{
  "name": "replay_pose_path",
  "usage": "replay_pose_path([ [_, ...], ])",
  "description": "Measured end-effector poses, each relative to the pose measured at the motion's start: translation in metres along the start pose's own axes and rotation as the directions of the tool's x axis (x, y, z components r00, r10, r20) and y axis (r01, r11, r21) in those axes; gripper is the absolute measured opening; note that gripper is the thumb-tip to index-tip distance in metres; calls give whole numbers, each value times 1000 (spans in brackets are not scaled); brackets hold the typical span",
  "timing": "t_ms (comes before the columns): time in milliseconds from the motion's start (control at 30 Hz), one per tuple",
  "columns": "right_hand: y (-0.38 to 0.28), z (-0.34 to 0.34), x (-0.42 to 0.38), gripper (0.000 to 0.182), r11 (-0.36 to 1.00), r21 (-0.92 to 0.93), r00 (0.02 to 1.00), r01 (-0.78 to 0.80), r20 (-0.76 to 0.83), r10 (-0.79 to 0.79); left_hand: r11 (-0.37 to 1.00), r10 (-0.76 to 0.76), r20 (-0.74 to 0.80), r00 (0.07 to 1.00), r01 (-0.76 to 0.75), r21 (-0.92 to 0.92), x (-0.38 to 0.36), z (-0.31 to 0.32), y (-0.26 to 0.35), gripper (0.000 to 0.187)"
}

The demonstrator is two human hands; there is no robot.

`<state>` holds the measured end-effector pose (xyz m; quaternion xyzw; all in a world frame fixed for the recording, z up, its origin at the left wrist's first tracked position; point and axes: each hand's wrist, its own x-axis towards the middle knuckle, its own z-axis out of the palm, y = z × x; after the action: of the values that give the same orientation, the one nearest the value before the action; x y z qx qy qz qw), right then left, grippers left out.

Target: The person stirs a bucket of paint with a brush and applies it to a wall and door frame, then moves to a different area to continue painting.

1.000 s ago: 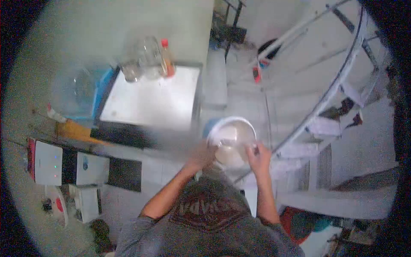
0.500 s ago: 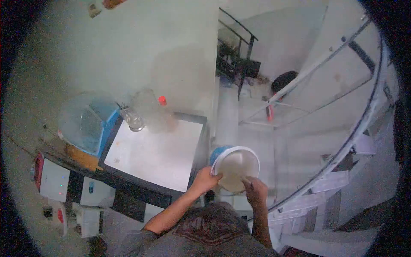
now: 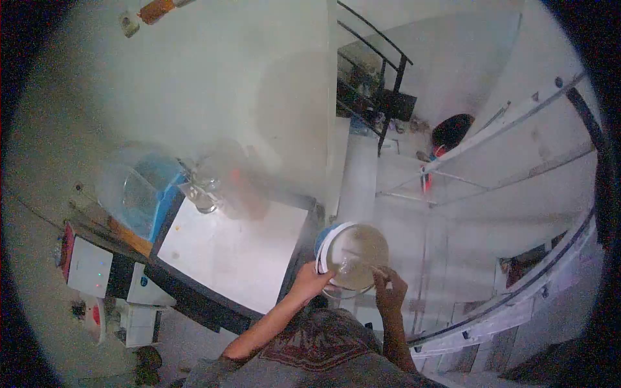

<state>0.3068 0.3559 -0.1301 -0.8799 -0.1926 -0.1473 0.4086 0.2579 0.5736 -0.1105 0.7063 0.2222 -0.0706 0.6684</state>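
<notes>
At lower centre, the left grip (image 3: 315, 280) clasped a white-rimmed bucket (image 3: 325, 248); I couldn't judge the right grip (image 3: 391, 289); the shirt print (image 3: 317, 347) was illegible.

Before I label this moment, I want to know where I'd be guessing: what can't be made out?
All in the head view:
White-rimmed container: what its contents are, blurred.
Left hand: some fingers, hidden behind the container.
Right hand: whether it grips anything, too small and blurred.
Clear vessels: outlines, blurred by haze.
</notes>
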Motion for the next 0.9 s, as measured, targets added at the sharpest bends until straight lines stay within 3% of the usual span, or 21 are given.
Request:
replay_pose_path([
  [33, -8, -1, 7, 21, 951, 266, 986, -156, -16, 166, 998, -14, 11, 1000, 15, -55, -1, -3, 2, 25],
  [67, -12, -1, 14, 21, 811, 512, 947, -282, 12, 322, 994, -23, 23, 999, 26, -109, -1, -4, 4, 25],
  [100, -13, 2, 18, 21, 815, 515, 951, -267, 3, 309, 994, -8, 19, 1000, 10, -112, -2, -6, 5, 25],
  [167, -11, 5, 21, 31, 550, 774, 913, -314, 88, 398, 987, -28, 14, 1000, 29, -159, -4, -8, 2, 26],
  [267, 12, 20, 17, 27, 454, 845, 910, -283, 86, 407, 991, -22, 29, 999, 26, -135, 2, -6, -10, 26],
  [300, 17, 24, 19, 26, 400, 874, 902, -277, 92, 422, 997, -68, 35, 997, 69, -32, -12, -7, 23, 27],
  [333, 18, 27, 23, 26, 400, 880, 910, -256, 80, 407, 995, -64, 35, 997, 67, -75, -6, -7, 20, 27],
  [367, 18, 26, 26, 26, 754, 634, 963, -172, -53, 265, 991, -63, 37, 997, 67, -119, -3, -6, 10, 28],
  [400, 16, 25, 28, 26, 962, 268, 989, -48, -120, 83, 992, -48, 35, 998, 52, -117, 3, -6, -5, 28],
  [433, 15, 24, 31, 26, 963, 268, 989, -37, -129, 75, 983, -53, 50, 997, 61, -174, 12, -5, -24, 28],
  [500, 12, 20, 36, 26, 993, -65, 979, 95, 185, -82, 972, -47, 66, 997, 61, -229, 16, -4, -31, 29],
  [533, 8, 18, 38, 27, 998, -46, 969, -50, 241, 59, 983, -51, 54, 997, 60, -172, 14, -4, -27, 30],
  [600, 2, 14, 38, 27, 996, -72, 956, -60, 281, 78, 999, -45, 7, 999, 44, 23, 1, -5, -6, 29],
  [667, 8, 18, 37, 27, 993, -102, 944, -66, 316, 95, 997, -54, 2, 999, 54, -56, 8, -3, -29, 28],
  [700, 19, 26, 34, 23, 969, -192, 923, 157, 378, -75, 988, -68, -2, 998, 67, -138, 15, -3, -34, 27],
  [733, 20, 28, 37, 21, 889, -266, 862, 373, 453, -226, 991, -120, -39, 992, 118, -60, 8, -4, -17, 25],
  [767, 18, 27, 38, 21, 886, -273, 866, 376, 444, -230, 993, -107, -35, 994, 105, -59, 6, -5, -15, 25],
  [833, 3, 19, 40, 19, 953, -209, 837, 218, 542, -72, 999, -46, -50, 998, 47, 17, 1, -6, -16, 25],
  [867, 17, 25, 34, 18, 827, -289, 826, 483, 464, -320, 989, -39, -67, 997, 48, 139, -1, -8, -8, 27],
  [900, 23, 31, 33, 18, 818, -297, 827, 493, 453, -334, 990, -17, -70, 997, 26, 137, 4, -8, -9, 27],
])
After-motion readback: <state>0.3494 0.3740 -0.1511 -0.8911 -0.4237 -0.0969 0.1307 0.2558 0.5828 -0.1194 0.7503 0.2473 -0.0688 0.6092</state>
